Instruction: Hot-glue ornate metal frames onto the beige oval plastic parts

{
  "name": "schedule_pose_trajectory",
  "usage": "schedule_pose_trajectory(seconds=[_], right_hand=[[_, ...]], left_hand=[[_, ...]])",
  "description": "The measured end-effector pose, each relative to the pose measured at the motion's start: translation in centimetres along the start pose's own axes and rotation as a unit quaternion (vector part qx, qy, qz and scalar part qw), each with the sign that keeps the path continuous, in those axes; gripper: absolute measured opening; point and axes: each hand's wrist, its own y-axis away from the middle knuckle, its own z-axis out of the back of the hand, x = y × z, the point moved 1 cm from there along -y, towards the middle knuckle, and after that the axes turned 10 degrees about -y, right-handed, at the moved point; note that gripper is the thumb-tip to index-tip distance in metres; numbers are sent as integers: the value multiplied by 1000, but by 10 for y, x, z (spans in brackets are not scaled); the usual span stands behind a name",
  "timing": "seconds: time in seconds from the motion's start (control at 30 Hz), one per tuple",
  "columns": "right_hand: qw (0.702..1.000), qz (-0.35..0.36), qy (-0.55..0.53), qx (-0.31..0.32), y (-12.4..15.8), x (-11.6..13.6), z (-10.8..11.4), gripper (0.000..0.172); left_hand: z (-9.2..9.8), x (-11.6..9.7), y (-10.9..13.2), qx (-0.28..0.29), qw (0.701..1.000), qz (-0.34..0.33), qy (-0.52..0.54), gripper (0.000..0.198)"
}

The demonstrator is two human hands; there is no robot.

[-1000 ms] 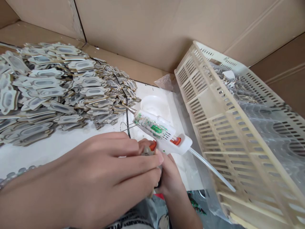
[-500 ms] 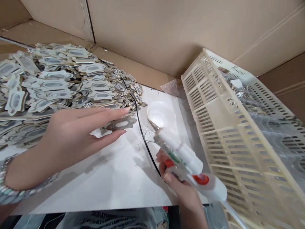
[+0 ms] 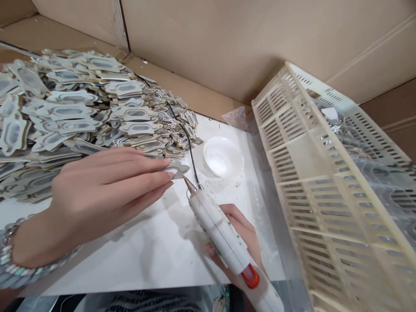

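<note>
My left hand (image 3: 107, 190), with a beaded bracelet at its wrist, has its fingers closed on a flat grey frame-shaped piece (image 3: 178, 169) with scalloped ends. Part of that piece is hidden under the fingertips. My right hand (image 3: 242, 229) grips a white hot glue gun (image 3: 217, 229) with an orange-red part on its body. The gun's metal nozzle points up and left, its tip at or very near the right end of the piece; I cannot tell whether they touch. Much of my right hand is behind the gun.
A large heap of similar frame-shaped pieces (image 3: 74, 112) covers the left. Beyond the nozzle sits a small white dish (image 3: 224, 157). A cream plastic basket (image 3: 295, 164) stands on the right. A black cord (image 3: 191, 151) crosses the white work surface (image 3: 130, 260). Cardboard walls (image 3: 208, 47) rise behind.
The glue gun has swung from beside the white dish leftward, so its nozzle is now at the grey piece. My left fingers have closed in over the piece.
</note>
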Motion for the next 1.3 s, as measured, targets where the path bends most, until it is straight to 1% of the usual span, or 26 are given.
schedule_pose_trajectory(seconds=[0.2,0.43,0.53,0.67,0.7,0.73,0.87,0.9,0.97,1.07,1.17,1.3], right_hand=[[1000,-7,0,1,-1,2,-2,18],[999,24,-5,21,-3,2,0,18],[999,25,-4,24,-4,2,0,19],[1000,20,6,20,-3,3,0,18],[1000,17,8,19,-3,3,0,18],[1000,15,10,18,-3,4,0,17],[1000,3,17,15,-3,4,-1,16],[1000,3,18,14,-3,4,-1,16],[1000,7,20,12,-2,4,-2,17],[1000,8,23,7,-1,2,-3,18],[1000,8,25,2,-1,2,-3,20],[999,19,26,0,-1,2,-4,21]], left_hand=[[4,-3,0,-7,1000,-29,-6,13],[4,-9,0,-7,1000,2,-9,13],[3,-9,2,-8,1000,1,-18,14],[1,-7,4,-4,999,-19,-30,13],[0,-6,5,-5,999,-24,-28,14],[-1,-5,7,-17,999,-27,-23,16],[-8,-2,17,-92,995,-39,11,33],[-10,-1,20,-99,994,-41,13,37],[-11,-1,22,-83,996,-40,6,46],[-10,-1,22,-66,997,-33,-6,53],[-11,-2,21,-82,996,-44,-6,53],[-14,0,22,-100,994,-53,-4,47]])
